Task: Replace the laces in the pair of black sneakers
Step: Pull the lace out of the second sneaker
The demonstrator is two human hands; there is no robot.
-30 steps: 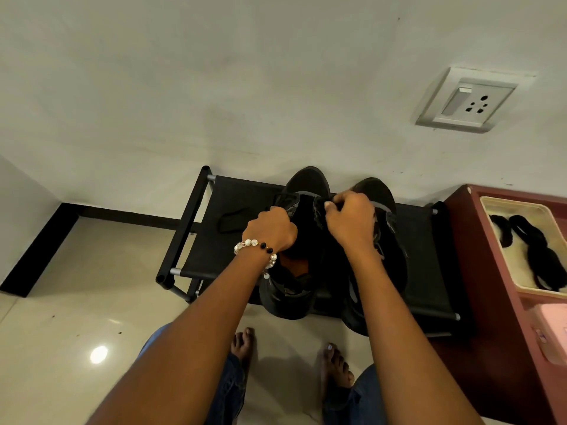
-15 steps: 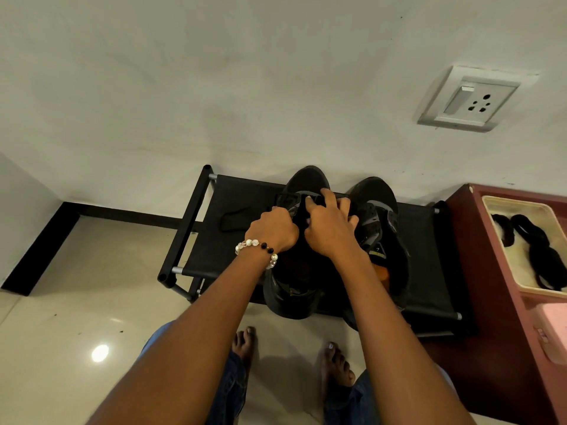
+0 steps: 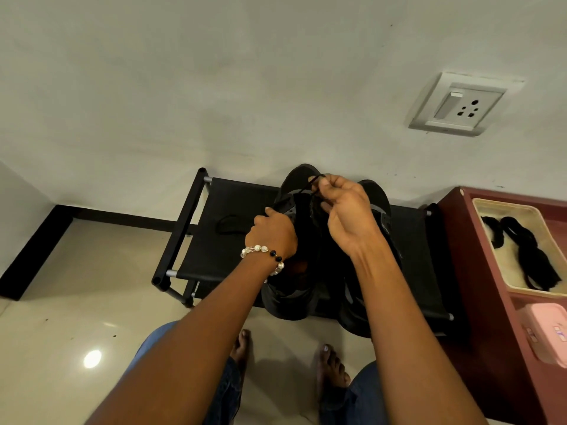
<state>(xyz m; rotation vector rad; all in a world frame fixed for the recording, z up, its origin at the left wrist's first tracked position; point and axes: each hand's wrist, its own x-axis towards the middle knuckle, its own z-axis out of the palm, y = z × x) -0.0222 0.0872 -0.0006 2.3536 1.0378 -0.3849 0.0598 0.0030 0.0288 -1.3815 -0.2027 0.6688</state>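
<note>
**Lace pulled up from the left sneaker**

Two black sneakers [image 3: 294, 289] sit side by side on a low black shoe rack [image 3: 196, 237] against the wall. The right hand [image 3: 346, 216] pinches a thin black lace [image 3: 310, 187] between thumb and fingers [image 3: 329, 180], raised above the toe of the left-hand sneaker. The left hand [image 3: 273, 234], with a bead bracelet [image 3: 264, 254] at its wrist, curls its fingers round that sneaker's upper edge. Beside the rack, a cream tray [image 3: 491, 205] holds more black laces [image 3: 527, 250].

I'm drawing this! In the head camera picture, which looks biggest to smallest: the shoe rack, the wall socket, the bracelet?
1. shoe rack
2. wall socket
3. bracelet, though it is nearer the camera.
</note>
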